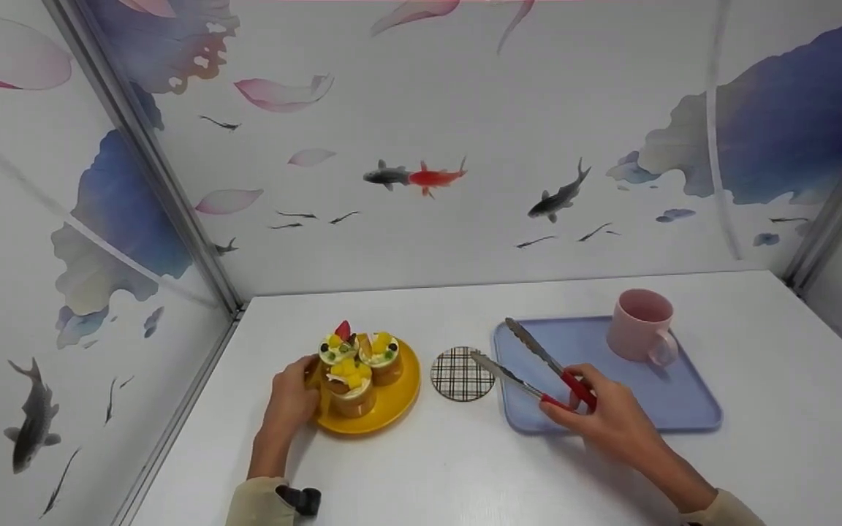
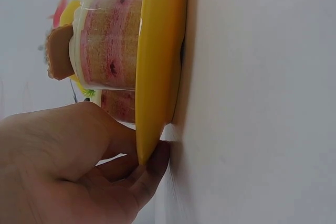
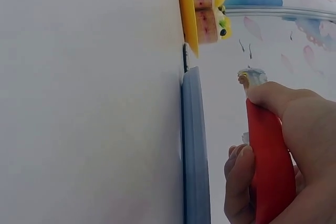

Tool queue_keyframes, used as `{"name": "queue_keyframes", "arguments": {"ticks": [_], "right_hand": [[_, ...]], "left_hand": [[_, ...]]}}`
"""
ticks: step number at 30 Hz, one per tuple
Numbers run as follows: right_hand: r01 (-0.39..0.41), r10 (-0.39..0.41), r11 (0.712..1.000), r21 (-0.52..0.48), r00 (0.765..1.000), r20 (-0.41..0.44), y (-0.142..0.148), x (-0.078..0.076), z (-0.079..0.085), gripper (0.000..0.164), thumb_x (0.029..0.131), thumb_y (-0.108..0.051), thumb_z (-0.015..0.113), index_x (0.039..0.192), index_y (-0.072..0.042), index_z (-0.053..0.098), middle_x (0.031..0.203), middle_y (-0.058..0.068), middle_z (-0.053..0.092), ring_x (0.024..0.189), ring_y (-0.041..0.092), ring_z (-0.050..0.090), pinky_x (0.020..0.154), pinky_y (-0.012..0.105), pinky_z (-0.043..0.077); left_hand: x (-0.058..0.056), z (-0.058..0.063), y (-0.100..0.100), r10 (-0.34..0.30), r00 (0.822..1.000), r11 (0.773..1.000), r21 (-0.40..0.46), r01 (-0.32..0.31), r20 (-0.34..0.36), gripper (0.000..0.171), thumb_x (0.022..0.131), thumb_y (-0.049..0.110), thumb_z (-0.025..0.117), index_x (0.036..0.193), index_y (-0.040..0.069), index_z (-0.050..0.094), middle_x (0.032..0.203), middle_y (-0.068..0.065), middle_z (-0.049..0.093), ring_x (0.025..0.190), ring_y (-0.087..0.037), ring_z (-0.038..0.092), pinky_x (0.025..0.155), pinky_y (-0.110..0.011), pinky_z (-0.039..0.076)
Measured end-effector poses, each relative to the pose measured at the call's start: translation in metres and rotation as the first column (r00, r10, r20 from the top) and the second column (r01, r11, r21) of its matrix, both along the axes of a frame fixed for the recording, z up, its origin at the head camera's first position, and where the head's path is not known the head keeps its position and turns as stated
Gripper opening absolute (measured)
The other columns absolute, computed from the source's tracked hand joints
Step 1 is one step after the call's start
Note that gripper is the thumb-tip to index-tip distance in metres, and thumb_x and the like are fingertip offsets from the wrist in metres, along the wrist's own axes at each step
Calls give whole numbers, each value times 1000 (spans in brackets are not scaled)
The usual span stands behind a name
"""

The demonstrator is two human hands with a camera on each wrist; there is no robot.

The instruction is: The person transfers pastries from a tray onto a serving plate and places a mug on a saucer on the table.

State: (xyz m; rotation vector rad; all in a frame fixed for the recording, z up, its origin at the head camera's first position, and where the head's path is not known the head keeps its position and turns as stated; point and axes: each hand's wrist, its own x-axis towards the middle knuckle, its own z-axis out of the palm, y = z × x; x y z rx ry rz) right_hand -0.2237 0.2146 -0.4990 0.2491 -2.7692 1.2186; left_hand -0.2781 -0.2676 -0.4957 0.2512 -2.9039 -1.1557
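On the left of the table is a yellow plate (image 1: 396, 400) bearing three dessert cups (image 1: 353, 403) with layered cake, cream and fruit on top. My left hand (image 1: 292, 394) pinches the plate's left rim; in the left wrist view the thumb lies above the rim and the fingers (image 2: 152, 174) beneath it. My right hand (image 1: 607, 413) grips metal tongs (image 1: 531, 347) by their red handles (image 3: 268, 161). The tongs' arms are spread, with nothing between the tips, and point to the left over the blue tray (image 1: 655, 405) and the edge of the plaid coaster.
A round plaid coaster (image 1: 457, 376) lies between the plate and the tray. Toward the tray's back right corner stands a pink mug (image 1: 640, 325), its handle facing front right. White panels with painted fish and petals enclose the table at the back and sides.
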Motion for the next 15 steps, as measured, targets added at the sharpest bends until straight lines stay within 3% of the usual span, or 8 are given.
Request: {"name": "queue_keyframes", "arguments": {"ticks": [9,15], "right_hand": [[26,-26,999,41,1000,-8,25,8,-1,68,85,-51,90,132,-8,67,84,-2,65,73,15,53,55,22,41],[33,-35,997,76,999,19,37,16,0,70,86,-56,88,133,-9,68,83,-3,65,80,16,58,62,20,50]], "left_hand": [[1,0,0,-2,1000,1000,-13,2,-2,65,97,-16,54,160,-4,47,163,-28,51,155,-46,45,129,-60,37],[1,0,1,-7,1000,1000,-27,7,-10,65,96,-17,55,159,-5,47,162,-28,52,154,-47,46,128,-61,38]]}}
